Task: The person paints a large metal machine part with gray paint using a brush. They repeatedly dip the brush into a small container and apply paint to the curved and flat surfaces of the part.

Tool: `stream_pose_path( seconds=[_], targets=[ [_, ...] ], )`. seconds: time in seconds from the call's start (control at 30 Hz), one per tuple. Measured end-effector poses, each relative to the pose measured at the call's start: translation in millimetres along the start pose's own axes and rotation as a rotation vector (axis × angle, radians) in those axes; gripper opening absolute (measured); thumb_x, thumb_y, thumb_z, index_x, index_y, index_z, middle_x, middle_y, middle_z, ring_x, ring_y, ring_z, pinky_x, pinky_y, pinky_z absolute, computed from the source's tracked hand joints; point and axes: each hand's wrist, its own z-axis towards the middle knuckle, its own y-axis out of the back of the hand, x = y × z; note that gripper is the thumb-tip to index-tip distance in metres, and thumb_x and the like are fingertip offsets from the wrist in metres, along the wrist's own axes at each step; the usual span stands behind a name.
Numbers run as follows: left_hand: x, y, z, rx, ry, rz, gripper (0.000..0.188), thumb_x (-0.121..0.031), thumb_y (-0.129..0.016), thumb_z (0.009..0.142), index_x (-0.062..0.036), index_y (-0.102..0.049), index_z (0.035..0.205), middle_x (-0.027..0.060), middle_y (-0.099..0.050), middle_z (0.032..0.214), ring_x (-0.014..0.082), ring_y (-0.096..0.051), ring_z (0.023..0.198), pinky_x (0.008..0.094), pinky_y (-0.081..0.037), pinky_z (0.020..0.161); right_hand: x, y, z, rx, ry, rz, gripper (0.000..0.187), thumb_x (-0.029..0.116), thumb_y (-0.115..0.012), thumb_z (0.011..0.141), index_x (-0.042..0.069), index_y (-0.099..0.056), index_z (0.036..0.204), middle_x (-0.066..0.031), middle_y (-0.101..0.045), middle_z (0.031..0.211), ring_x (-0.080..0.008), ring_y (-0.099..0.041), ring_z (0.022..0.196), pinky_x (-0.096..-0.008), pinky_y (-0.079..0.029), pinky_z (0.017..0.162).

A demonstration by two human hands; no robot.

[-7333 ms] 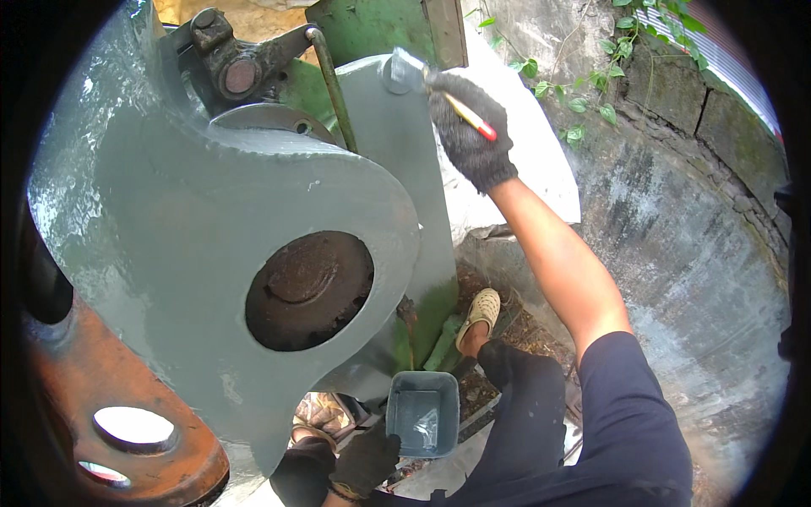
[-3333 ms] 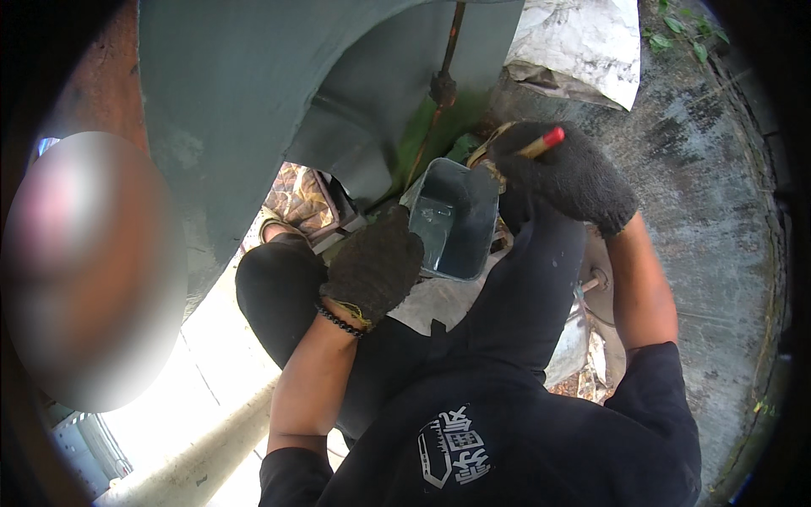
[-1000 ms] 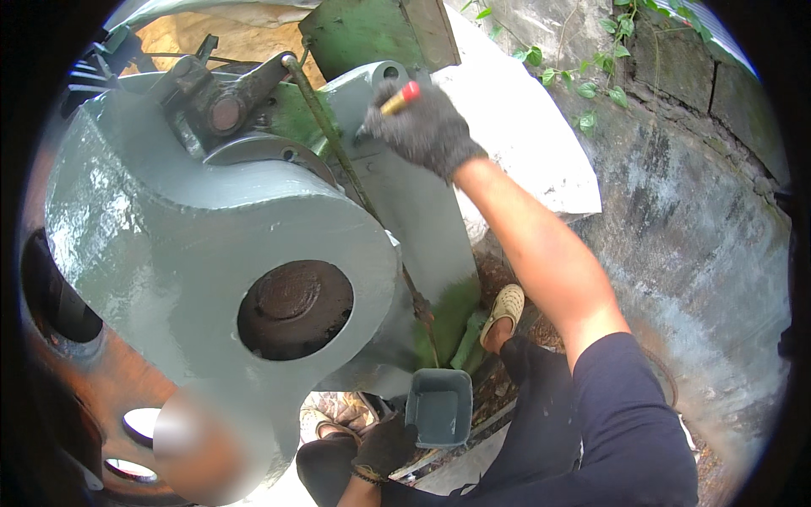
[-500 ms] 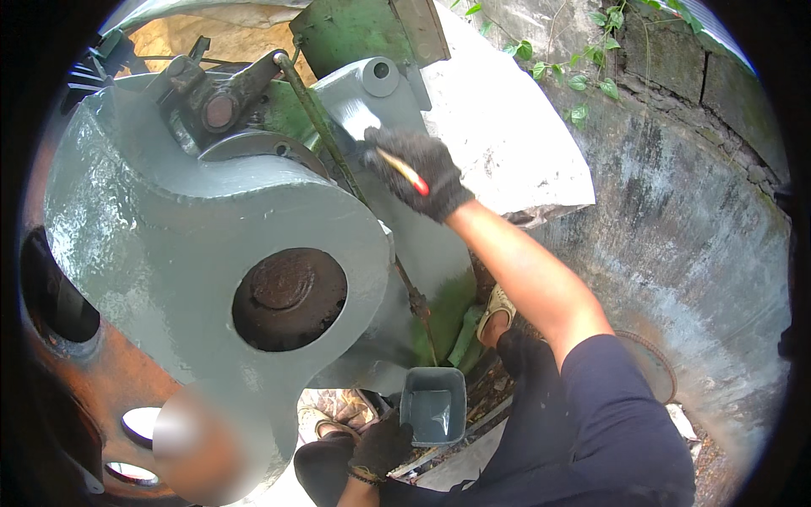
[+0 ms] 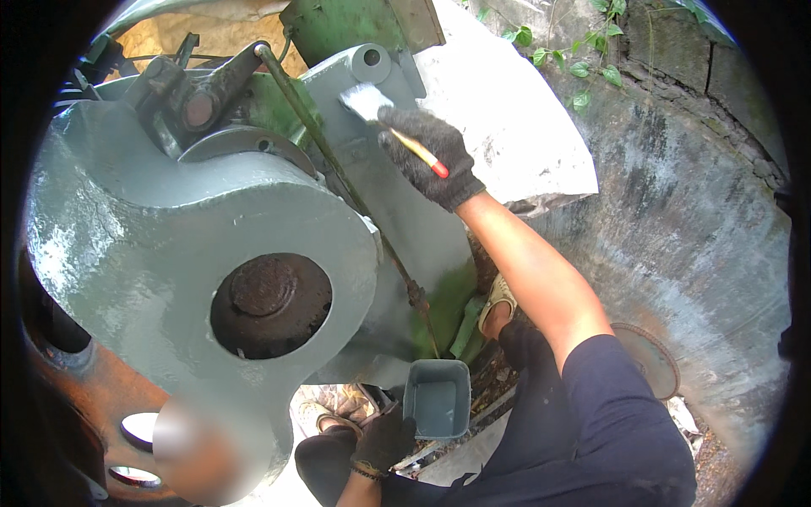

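In a dark knit glove, my right hand (image 5: 429, 159) is closed round a paintbrush (image 5: 414, 150) with a pale handle and red tip. Its bristles (image 5: 365, 100) lie at the upper part of a grey-painted metal arm (image 5: 380, 182), just below a round hole. Low in the picture my left hand (image 5: 384, 437), also gloved, grips the left side of a square grey paint tub (image 5: 438, 401). Paint coats the inside of the tub. To the left stands a large curved machine part (image 5: 169, 253) in wet-looking grey, with a rusty round hub (image 5: 270, 304) in its opening.
A thin metal rod (image 5: 338, 169) runs slanting between the two painted parts. White sheeting (image 5: 515, 118) lies behind my right hand. A stained concrete wall (image 5: 676, 220) curves along the right. Rusty orange metal (image 5: 110, 384) shows at lower left. My feet stand among debris below.
My right hand has shifted slightly right and down with the brush, and the bristles now show clearly. The view has moved a little; my left hand keeps the tub in nearly the same place.
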Motion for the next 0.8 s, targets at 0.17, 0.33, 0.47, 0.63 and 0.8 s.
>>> stream_pose_path(
  seconds=[0.17, 0.33, 0.47, 0.63, 0.8],
  targets=[
    [-41, 36, -2, 0.118, 0.000, 0.232, 0.037, -0.031, -0.054, 0.101, -0.0007, -0.060, 0.122, 0.0313, -0.070, 0.103, 0.0492, -0.071, 0.098, 0.0592, -0.056, 0.087, -1, 11, -106, 0.200, -0.243, -0.096, 0.030, 0.019, -0.076, 0.097, 0.008, -0.075, 0.125, -0.0180, -0.077, 0.114, -0.0357, -0.076, 0.100, -0.0425, -0.061, 0.087],
    [-38, 35, -12, 0.019, 0.020, 0.073, 0.032, -0.027, -0.057, 0.099, -0.0012, -0.063, 0.117, 0.0290, -0.069, 0.109, 0.0457, -0.073, 0.095, 0.0572, -0.058, 0.082, 14, 37, -151, 0.484, -0.725, 0.027, 0.027, 0.022, -0.079, 0.095, 0.007, -0.078, 0.117, -0.0158, -0.079, 0.106, -0.0295, -0.077, 0.093, -0.0392, -0.062, 0.085],
    [-41, 28, -1, 0.055, -0.004, 0.092, 0.034, -0.028, -0.056, 0.100, -0.0031, -0.062, 0.122, 0.0300, -0.070, 0.109, 0.0459, -0.073, 0.093, 0.0587, -0.058, 0.082, -45, 32, -144, 0.459, -0.775, 0.171, 0.029, 0.028, -0.080, 0.095, 0.007, -0.080, 0.114, -0.0134, -0.080, 0.099, -0.0242, -0.078, 0.089, -0.0357, -0.062, 0.083],
    [-26, 28, -9, 0.024, -0.071, 0.196, 0.039, -0.030, -0.051, 0.103, -0.0033, -0.056, 0.130, 0.0314, -0.071, 0.098, 0.0475, -0.072, 0.092, 0.0606, -0.056, 0.083, -9, 29, 7, 0.244, -0.386, 0.148, 0.030, 0.029, -0.080, 0.097, 0.006, -0.079, 0.116, -0.0099, -0.082, 0.105, -0.0171, -0.077, 0.095, -0.0311, -0.061, 0.087],
    [-41, 38, -8, 0.024, 0.072, 0.055, 0.045, -0.031, -0.051, 0.103, -0.0035, -0.055, 0.138, 0.0322, -0.071, 0.102, 0.0493, -0.071, 0.094, 0.0611, -0.056, 0.084, -17, 26, 6, -0.013, -0.220, 0.176, 0.030, 0.020, -0.078, 0.098, 0.005, -0.077, 0.124, -0.0143, -0.079, 0.117, -0.0222, -0.077, 0.107, -0.0354, -0.060, 0.095]
  ],
)
